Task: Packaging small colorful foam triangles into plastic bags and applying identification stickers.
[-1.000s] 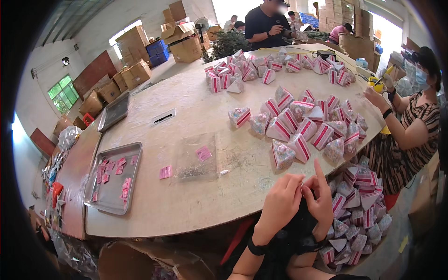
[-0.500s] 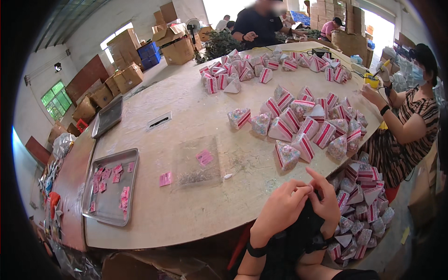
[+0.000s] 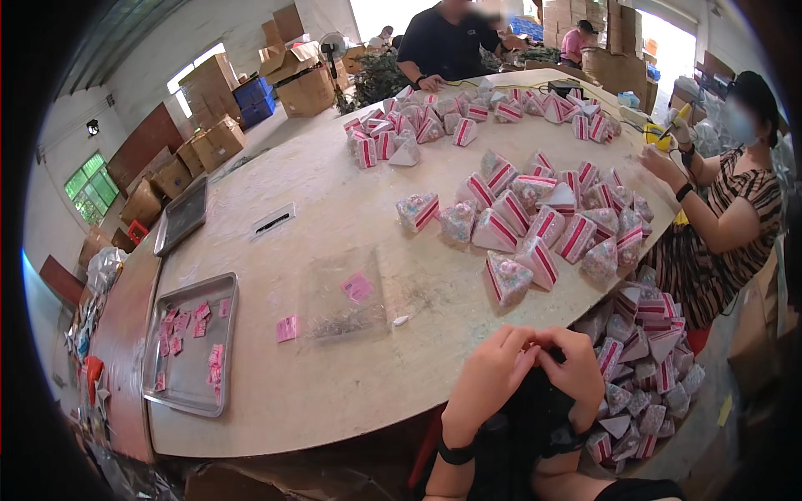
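Note:
My left hand and my right hand meet at their fingertips over the near table edge, in front of my dark clothing. The fingers of both are curled and pinched together. Whatever lies between them, if anything, is too small or hidden to make out. Just beyond my hands, a cake-slice-shaped wedge with a speckled face and pink-striped white sides rests nearest on the table. Several more such wedges are heaped behind it. A small white piece lies left of my hands.
A metal tray with pink packets stands at left, near a clear flat sheet. Another wedge group sits farther back. More wedges fill a heap below the right edge. A co-worker sits right; another person stands opposite.
My right index finger, raised before, is now bent down toward my left fingertips. The view has shifted slightly. The person opposite has lowered a hand to the table.

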`<state>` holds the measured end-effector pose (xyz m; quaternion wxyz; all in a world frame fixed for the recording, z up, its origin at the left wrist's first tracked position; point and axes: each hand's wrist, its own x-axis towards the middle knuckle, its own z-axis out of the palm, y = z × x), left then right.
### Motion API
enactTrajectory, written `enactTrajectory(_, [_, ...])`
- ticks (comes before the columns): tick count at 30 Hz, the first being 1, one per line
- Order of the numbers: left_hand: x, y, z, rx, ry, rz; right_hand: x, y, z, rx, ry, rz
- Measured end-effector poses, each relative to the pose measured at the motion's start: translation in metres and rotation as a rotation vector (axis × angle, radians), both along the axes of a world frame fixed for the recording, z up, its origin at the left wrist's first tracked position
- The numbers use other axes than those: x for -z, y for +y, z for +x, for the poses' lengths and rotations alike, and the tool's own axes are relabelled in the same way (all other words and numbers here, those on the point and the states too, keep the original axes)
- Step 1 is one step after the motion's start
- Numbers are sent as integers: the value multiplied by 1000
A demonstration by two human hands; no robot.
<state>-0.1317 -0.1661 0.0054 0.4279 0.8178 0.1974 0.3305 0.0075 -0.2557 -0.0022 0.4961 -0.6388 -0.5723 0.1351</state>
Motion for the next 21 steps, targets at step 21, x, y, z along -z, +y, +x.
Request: enactTrajectory(21, [7,-1,7,-266,-148,-79,18,10,5,82,159,51])
